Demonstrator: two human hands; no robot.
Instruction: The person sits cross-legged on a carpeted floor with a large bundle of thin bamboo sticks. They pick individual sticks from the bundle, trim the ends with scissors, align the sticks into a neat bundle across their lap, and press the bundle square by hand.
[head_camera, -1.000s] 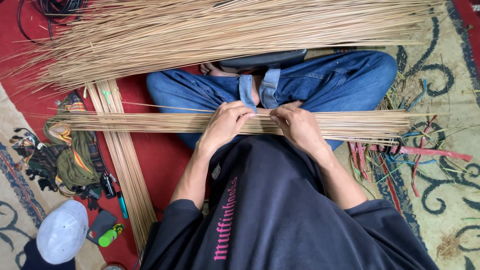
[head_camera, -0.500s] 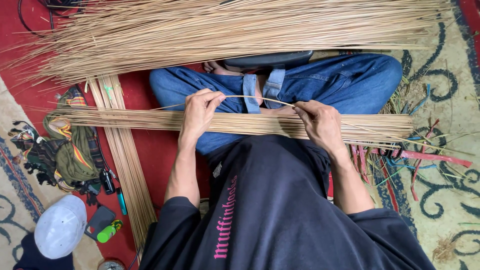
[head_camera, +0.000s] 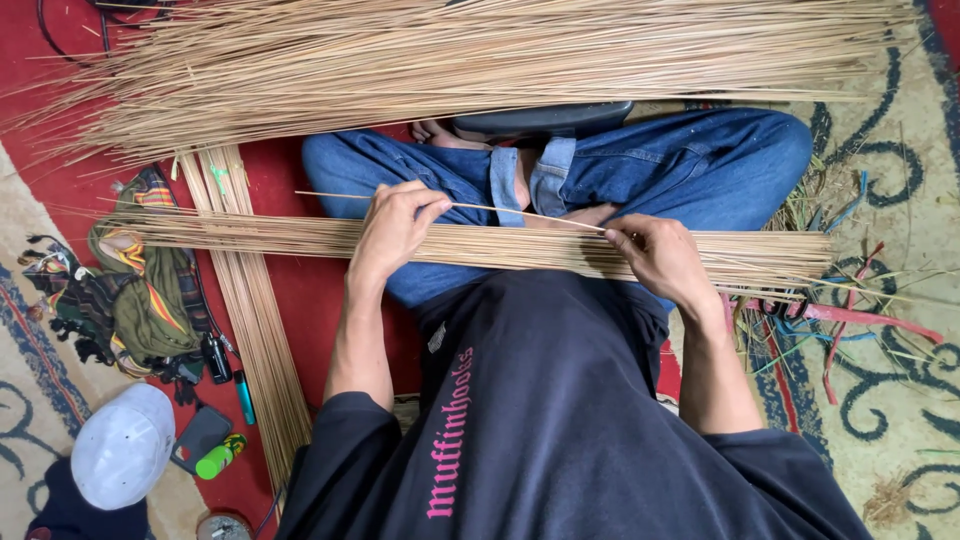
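Pinched between both hands, left hand (head_camera: 395, 228) and right hand (head_camera: 660, 258), a single thin stick (head_camera: 480, 207) is held just above the lap bundle (head_camera: 500, 245); it is best kept level and lightly tensioned.

Few such items: a dark phone (head_camera: 201, 438) lay face-up w/ blank screen on the red rug (head_camera: 300, 300), bottom left, beside a white cap (head_camera: 122, 458). Touching it, a small green tube (head_camera: 221, 457) w/ yellow-red label. No signs seen.
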